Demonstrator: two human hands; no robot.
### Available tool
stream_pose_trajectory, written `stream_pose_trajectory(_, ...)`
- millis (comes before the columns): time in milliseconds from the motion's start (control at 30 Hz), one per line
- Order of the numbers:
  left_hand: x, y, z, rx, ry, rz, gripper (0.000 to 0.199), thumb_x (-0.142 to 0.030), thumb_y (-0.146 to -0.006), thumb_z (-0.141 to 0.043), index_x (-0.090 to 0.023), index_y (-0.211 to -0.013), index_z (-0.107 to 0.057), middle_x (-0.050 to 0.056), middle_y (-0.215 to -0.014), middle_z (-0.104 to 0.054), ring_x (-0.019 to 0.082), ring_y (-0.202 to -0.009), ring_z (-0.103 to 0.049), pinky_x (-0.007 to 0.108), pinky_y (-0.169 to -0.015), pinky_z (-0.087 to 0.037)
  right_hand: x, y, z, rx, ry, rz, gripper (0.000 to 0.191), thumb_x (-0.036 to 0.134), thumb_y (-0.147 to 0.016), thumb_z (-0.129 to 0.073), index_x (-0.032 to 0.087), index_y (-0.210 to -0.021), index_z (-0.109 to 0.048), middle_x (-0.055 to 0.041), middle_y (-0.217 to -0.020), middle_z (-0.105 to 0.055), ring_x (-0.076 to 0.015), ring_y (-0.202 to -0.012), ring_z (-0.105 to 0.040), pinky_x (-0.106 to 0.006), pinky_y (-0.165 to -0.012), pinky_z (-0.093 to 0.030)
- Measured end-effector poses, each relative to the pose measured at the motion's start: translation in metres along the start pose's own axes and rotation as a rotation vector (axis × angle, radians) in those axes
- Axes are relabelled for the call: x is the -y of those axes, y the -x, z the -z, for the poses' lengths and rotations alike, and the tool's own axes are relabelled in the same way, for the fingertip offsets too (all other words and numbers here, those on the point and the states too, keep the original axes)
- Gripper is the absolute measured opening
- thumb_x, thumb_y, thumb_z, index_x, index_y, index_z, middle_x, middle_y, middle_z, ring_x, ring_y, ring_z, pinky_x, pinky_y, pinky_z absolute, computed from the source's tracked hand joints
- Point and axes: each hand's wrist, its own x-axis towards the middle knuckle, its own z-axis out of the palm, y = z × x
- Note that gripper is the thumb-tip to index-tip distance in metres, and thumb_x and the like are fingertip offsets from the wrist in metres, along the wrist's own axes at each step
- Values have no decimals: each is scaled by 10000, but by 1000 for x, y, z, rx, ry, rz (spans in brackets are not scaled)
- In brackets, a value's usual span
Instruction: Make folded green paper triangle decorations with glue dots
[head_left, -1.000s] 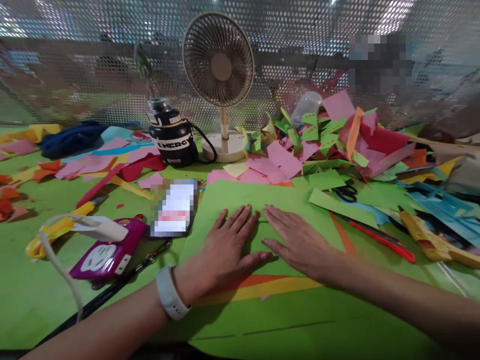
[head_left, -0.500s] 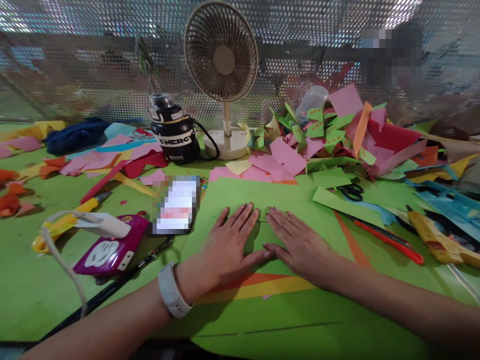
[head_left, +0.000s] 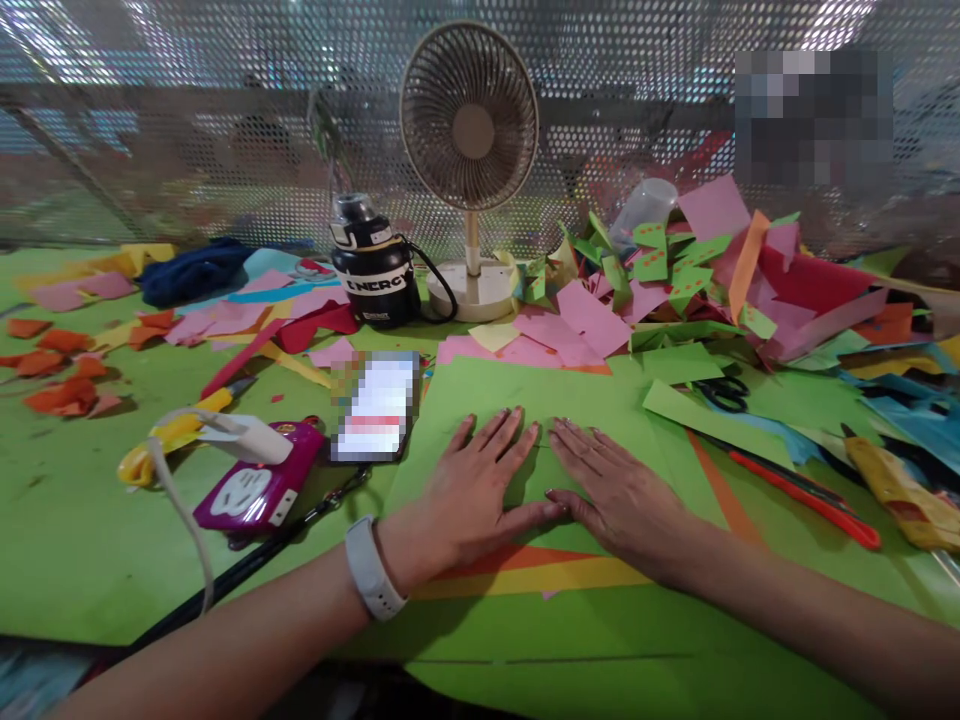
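Note:
Both my hands lie flat, palms down, on a sheet of light green paper (head_left: 487,385). Fingers spread, my left hand (head_left: 484,490) presses on the left part of the sheet, a pale watch strap around its wrist. Beside it my right hand (head_left: 619,485) rests with fingers extended and close together; the thumbs meet or nearly meet in the middle. Under the green sheet, orange paper (head_left: 724,485) and yellow paper (head_left: 540,577) stick out at the edges. Neither hand holds anything.
To the left are a phone (head_left: 379,410), a purple power bank (head_left: 259,490) and a yellow cutter (head_left: 176,435). Behind stand a black bottle (head_left: 379,280) and a fan (head_left: 472,130). Paper scraps (head_left: 585,320), scissors (head_left: 724,393) and a red-handled knife (head_left: 810,495) lie to the right.
The whole view has shifted a little, so everything appears farther right. Both hands stay flat on the green sheet in nearly the same pose.

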Motion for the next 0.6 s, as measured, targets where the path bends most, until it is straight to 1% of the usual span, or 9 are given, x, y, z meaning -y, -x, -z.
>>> stream_pose_trajectory(133, 1, 1, -1, -8, 48, -23, 872, -772, -862, -214, -214, -1532, -172, 99, -1596, -138, 261, -1473, -97, 517, -1180, -81, -4, 6, -1, -21, -21, -7, 642, 514, -990, -285, 98, -1474, -352, -130, -1532, -308, -243, -1428, -276, -461, -1173, -282)
stream_pose_trajectory(233, 2, 2, -1, -26, 62, -28, 892, -787, -849, -206, -210, -1528, -190, 107, -1594, -153, 265, -1472, -105, 518, -1179, -80, -6, 14, -3, -29, -3, -12, 634, 514, -979, -330, 120, -1476, -357, -113, -1537, -304, -241, -1423, -293, -458, -1174, -281)
stream_pose_trajectory(333, 1, 2, 1, -35, 68, -18, 939, -816, -820, -191, -185, -1515, -245, 131, -1589, -169, 284, -1464, -153, 516, -1177, -92, -13, 25, -5, -30, 23, -33, 623, 522, -968, -351, 151, -1467, -387, -101, -1523, -346, -247, -1396, -355, -449, -1152, -325)
stream_pose_trajectory(400, 0, 2, 2, -41, 83, -23, 958, -825, -809, -198, -176, -1511, -252, 140, -1587, -173, 285, -1464, -154, 517, -1176, -97, -19, 29, -3, -37, 26, -44, 614, 542, -954, -363, 174, -1439, -442, -101, -1485, -422, -264, -1351, -430, -457, -1117, -374)
stream_pose_trajectory(467, 0, 3, 3, -48, 108, -26, 963, -827, -805, -217, -174, -1511, -244, 144, -1588, -168, 288, -1466, -142, 527, -1173, -96, -26, 25, 8, -72, 14, -36, 609, 571, -928, -386, 179, -1372, -526, -116, -1421, -513, -293, -1293, -499, -475, -1066, -419)
stream_pose_trajectory(500, 0, 3, 4, -55, 120, -25, 964, -827, -804, -223, -173, -1511, -241, 144, -1588, -166, 288, -1467, -137, 530, -1173, -90, -28, 18, 16, -100, 1, -34, 599, 580, -917, -395, 175, -1321, -571, -127, -1382, -554, -306, -1263, -525, -482, -1039, -436)
stream_pose_trajectory(567, -1, 4, 4, -68, 138, -24, 966, -827, -803, -228, -168, -1510, -240, 143, -1589, -166, 286, -1468, -132, 529, -1175, -71, -27, -3, 36, -165, -47, -59, 530, 563, -909, -394, 177, -1167, -651, -137, -1261, -642, -316, -1180, -582, -481, -976, -463)
stream_pose_trajectory(600, -1, 4, 4, -70, 144, -26, 965, -825, -804, -229, -167, -1509, -241, 142, -1590, -166, 284, -1468, -131, 526, -1177, -62, -24, -16, 46, -157, -91, -88, 475, 533, -911, -382, 187, -1058, -672, -131, -1145, -690, -302, -1078, -631, -458, -913, -488)
